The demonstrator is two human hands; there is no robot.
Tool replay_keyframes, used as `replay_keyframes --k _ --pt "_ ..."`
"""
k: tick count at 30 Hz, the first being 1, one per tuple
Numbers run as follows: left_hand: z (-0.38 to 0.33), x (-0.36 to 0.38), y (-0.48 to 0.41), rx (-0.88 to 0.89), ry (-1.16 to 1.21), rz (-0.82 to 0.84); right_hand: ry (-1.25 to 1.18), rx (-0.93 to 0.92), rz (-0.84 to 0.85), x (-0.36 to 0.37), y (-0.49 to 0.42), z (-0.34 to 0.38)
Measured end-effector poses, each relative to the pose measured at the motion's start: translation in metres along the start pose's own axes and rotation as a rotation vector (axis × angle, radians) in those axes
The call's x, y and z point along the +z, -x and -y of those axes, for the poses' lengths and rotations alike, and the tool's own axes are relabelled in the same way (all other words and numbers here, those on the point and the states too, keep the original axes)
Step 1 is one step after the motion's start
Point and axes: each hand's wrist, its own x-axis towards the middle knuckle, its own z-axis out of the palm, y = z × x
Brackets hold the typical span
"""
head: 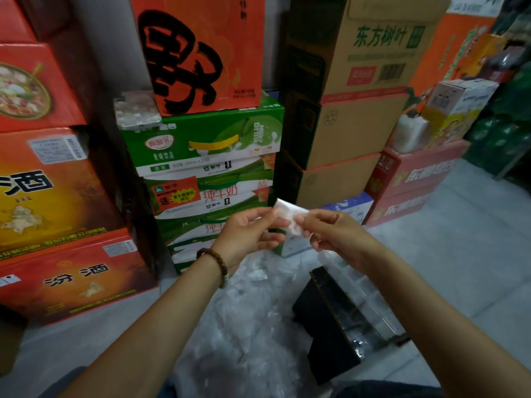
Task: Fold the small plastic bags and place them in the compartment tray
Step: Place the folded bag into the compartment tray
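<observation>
Overall, a stockroom corner is recorded, walled in by stacked cartons.

Floor (465,254): pale grey tiles, seen at the right and along the bottom left.

Red cartons (48,182): stacked at the left, printed with black characters.

Brown cartons (356,116): stacked right of centre, the top one marked in green.

Orange carton (201,53): set on top of the centre stack, bearing one large black character.

Green cartons (207,145): stacked under the orange carton, straight ahead.

Pile (244,326): clear plastic bags, heaped loosely on the floor between the forearms.

Tray (330,326): black, set on the floor just right of the pile; clear plastic is draped along its right side. Its compartments cannot be made out.

Left hand (244,234): raised in front of the green cartons, palm turned inward; the left edge of the bag is pinched between thumb and fingers.

Right hand (336,234): raised level with the left, close beside it; the right edge of the bag is pinched.

Bracelet (214,261): brown beads, worn on the left wrist.

Bag (288,218): small, whitish, crumpled; held in the air between both hands, above the pile and the tray, touching neither.
</observation>
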Motion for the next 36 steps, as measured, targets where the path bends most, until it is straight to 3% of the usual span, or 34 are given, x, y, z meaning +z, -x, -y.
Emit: replay_keyframes --k 5,9,12,17,25,36 --pt "0.024 0.034 -0.039 -0.017 -0.089 0.070 0.027 0.057 -0.016 -0.043 -0.018 -0.017" --pt "0.057 0.055 -0.074 -0.006 -0.199 0.061 0.088 0.059 -0.140 -0.082 -0.039 -0.042" --pt "0.094 0.059 -0.095 0.068 -0.419 0.064 0.167 0.061 -0.198 -0.117 -0.051 -0.070" --pt "0.144 0.060 -0.118 0.238 -0.910 0.210 0.245 0.086 -0.220 -0.153 -0.071 -0.106" --pt "0.165 0.086 -0.144 0.393 -1.327 0.235 0.303 0.053 -0.188 -0.170 -0.095 -0.131" --pt "0.174 0.104 -0.146 0.366 -1.474 0.195 0.254 0.051 -0.213 -0.181 -0.098 -0.143"
